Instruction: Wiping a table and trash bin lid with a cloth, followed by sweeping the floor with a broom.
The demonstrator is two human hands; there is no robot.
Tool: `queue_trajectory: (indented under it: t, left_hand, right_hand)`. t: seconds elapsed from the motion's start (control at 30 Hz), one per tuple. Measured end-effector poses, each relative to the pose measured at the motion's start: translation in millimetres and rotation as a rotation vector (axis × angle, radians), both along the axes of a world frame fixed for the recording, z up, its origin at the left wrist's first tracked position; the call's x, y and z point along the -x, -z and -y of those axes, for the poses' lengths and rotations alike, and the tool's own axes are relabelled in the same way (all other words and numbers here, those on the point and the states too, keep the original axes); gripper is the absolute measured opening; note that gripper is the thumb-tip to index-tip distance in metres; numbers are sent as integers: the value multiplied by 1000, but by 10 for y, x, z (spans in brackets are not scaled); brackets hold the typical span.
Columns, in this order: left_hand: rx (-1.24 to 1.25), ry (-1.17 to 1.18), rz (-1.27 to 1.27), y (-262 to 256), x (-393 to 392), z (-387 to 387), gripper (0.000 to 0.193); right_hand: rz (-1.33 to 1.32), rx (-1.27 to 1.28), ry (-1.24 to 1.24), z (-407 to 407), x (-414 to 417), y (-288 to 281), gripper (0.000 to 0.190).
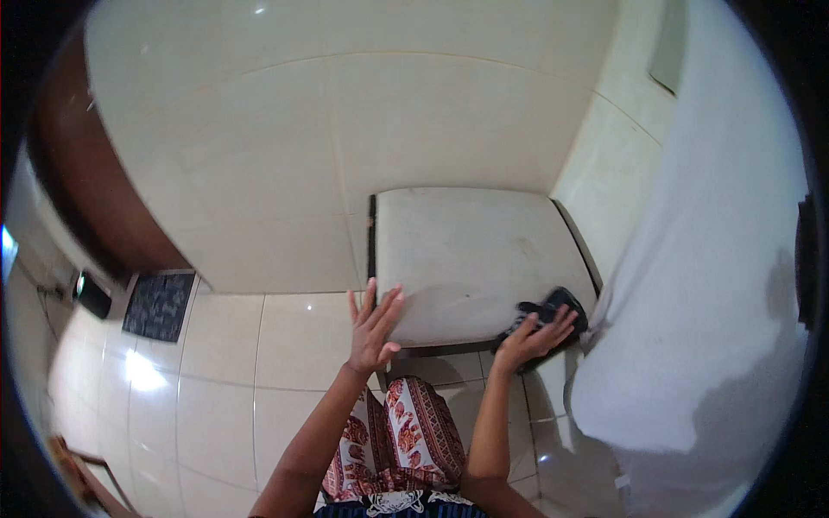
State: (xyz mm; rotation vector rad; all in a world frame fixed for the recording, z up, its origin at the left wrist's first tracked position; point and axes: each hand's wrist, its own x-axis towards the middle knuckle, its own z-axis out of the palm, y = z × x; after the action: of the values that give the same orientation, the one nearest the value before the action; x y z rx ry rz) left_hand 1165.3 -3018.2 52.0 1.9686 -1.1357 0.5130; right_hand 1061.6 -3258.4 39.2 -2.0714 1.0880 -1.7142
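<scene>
A stool or bench seat with a pale grey padded top (pixel 466 259) and dark edges stands in front of me. Faint stains and a small dark spot mark the padding. My right hand (pixel 534 337) holds a bunched black cloth (pixel 563 301) against the seat's front right corner, and part of the cloth hangs over the edge. My left hand (pixel 375 330) is at the front left corner with its fingers spread and nothing in it. Whether its fingertips touch the padding, I cannot tell.
White fabric (pixel 686 311) hangs close along the right side. A tiled wall (pixel 259 162) rises behind the seat. On the tiled floor (pixel 220 362) at left lies a dark patterned mat (pixel 158 305), near a brown door or frame (pixel 123 188).
</scene>
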Motion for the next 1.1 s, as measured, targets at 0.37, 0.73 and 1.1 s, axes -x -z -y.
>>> queue_trajectory:
  t: [0.37,0.73,1.1]
  left_hand:
    - [-136,-412,-266,-306,347,-30,96]
    - [203,-111,-636,199,-1085,-18,48]
    - [537,-166,-981,2244,-1254,439,54]
  right_hand:
    - [-444,-658,-1596,-926,-684,-1026,38]
    - [-1051,209,-1158,-912,-1222,-769,48]
    - [-1158,408,-1154,-1040,-1731,-749,56]
